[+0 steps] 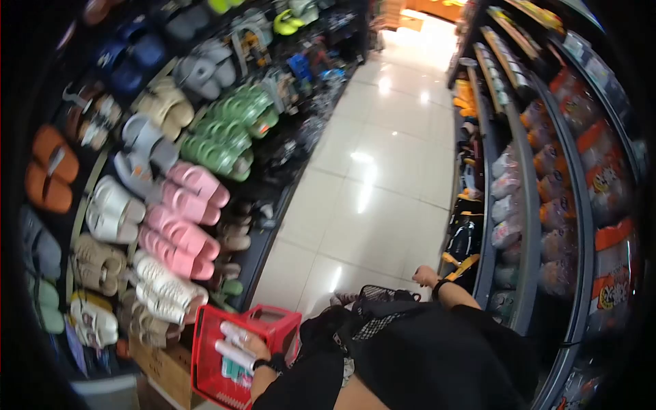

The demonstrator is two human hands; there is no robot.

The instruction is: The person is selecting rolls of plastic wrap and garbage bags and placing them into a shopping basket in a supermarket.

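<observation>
My left hand (254, 346) is closed around two pale, tube-shaped items (236, 354), white with a pinkish tint; their exact kind cannot be made out. It is over the open top of a red plastic shopping basket (205, 342), beside my left hip. Inside the basket lie a teal-and-white pack (232, 371) and something pinkish, partly hidden by the hand and the tubes. On the other side, my right hand (427, 276) hangs in front of me near the right-hand shelves, its fingers curled in with nothing visible in them.
Racks of slippers line the left, including pink slippers (181, 236), green clogs (229, 126) and orange slides (52, 169). A cardboard box (164, 372) stands below them. Shelves with packaged goods (557, 184) run along the right. Between them a tiled aisle (369, 178) leads forward.
</observation>
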